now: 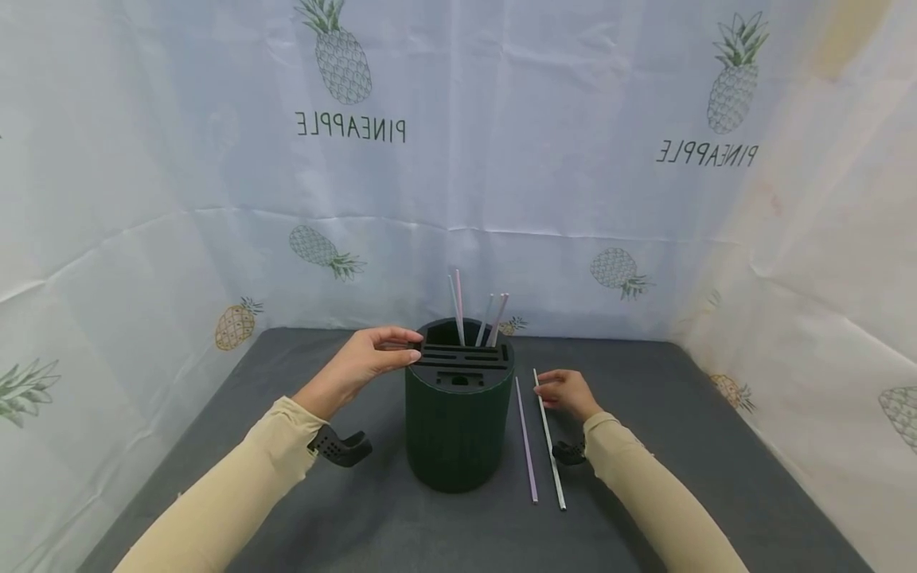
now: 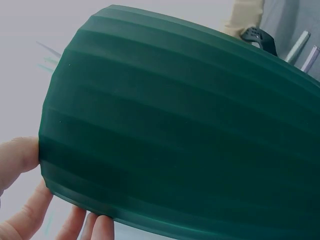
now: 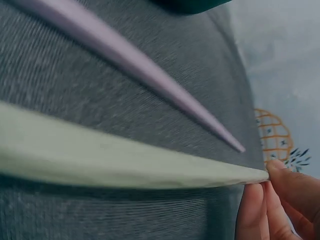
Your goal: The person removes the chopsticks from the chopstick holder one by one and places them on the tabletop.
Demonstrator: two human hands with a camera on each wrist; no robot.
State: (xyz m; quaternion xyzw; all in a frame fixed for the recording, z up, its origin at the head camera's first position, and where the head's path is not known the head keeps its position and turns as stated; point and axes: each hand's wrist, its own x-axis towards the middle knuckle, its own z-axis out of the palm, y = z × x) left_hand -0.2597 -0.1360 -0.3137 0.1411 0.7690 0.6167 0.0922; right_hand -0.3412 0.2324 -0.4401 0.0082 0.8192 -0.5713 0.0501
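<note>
My tan sleeves reach in on either side of the utensil holder, a black wrist mount at each cuff. Closest to me, just right of the holder, a lilac chopstick lies on the dark grey table. Beyond it to the right, a pale, whitish chopstick runs nearly alongside; whether its near end touches the table I cannot tell. My right hand has that pale one pinched at its far end, thumb and fingertips together on it. The holder itself is dark green and ribbed, standing upright with a black slotted top. My left hand grips its rim at the left, thumb and fingers spread apart and curved around the edge. In the open section behind the slots, several pastel chopsticks stand tilted, their upper ends above the rim. Past the holder hangs a pale curtain printed with pineapples and the mirrored word PINEAPPLE.
</note>
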